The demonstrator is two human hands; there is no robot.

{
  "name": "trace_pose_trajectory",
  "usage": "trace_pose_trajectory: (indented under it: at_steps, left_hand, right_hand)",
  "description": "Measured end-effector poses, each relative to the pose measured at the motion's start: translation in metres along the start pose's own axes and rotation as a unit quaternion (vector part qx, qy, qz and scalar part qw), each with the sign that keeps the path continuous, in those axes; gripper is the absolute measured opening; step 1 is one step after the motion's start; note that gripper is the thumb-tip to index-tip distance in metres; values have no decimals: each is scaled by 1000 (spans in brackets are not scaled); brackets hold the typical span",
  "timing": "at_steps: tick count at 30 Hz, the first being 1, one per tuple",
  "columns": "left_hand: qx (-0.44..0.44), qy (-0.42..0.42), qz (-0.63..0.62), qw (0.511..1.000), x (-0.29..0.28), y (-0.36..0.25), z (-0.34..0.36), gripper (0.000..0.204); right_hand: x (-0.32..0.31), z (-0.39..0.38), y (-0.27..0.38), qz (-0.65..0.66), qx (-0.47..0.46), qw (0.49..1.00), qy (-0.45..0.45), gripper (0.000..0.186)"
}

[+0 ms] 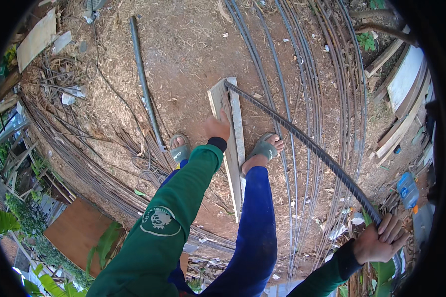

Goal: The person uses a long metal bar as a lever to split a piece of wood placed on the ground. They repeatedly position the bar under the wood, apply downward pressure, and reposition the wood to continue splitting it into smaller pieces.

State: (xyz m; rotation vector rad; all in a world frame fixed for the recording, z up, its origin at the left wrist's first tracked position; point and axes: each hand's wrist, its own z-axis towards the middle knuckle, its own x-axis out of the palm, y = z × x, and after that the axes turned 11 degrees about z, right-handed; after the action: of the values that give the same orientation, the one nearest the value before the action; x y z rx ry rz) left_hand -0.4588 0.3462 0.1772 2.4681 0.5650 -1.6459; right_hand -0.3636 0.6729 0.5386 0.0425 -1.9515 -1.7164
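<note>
My right hand (381,241) is at the lower right, its fingers wrapped round a long ribbed steel bar (307,140). The bar slants up and left, its far end lying at the top of a wooden beam (236,121). That beam looks built of boards side by side and lies on the ground between my feet. Over its left side is my left hand (216,127), fingers curled and the thumb pointing away from me. The undersides of those fingers are hidden, so whether they touch the beam or hold anything does not show.
My sandalled feet (266,147) stand either side of the beam. Several long thin rods (309,74) run along the ground to the right, with more bundled at left. A dark pipe (142,74) lies ahead on the left. Boards (404,96) and a blue plastic bottle (407,190) lie at far right.
</note>
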Motion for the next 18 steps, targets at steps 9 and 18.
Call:
trace_pose_trajectory:
  at_steps: [9, 18]
  left_hand:
    - [73, 40, -191, 978, 9, 24, 14, 44]
    - [342, 40, -219, 913, -155, -19, -50, 122]
  right_hand:
    - [94, -123, 5, -14, -80, 996, 41, 43]
    - [170, -127, 85, 19, -21, 983, 180, 45]
